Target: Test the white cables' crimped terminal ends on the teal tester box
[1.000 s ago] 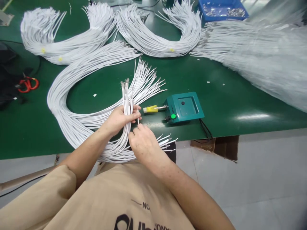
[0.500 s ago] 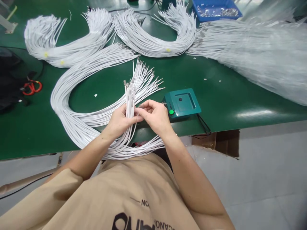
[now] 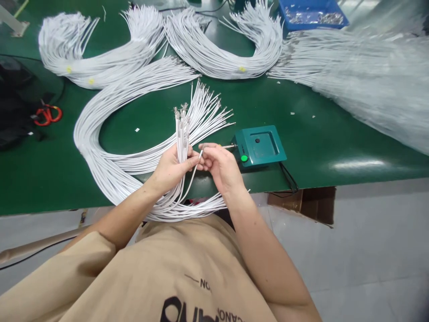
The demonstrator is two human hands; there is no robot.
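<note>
Clasping an upright bunch of white cables in the closed left hand, with one cable bowing rightward to the half-curled right hand; cannot tell whether pinched there. Farther off, can see small silvery parts in a blue plastic bin, plus a cardboard box below the edge of the green table.
</note>
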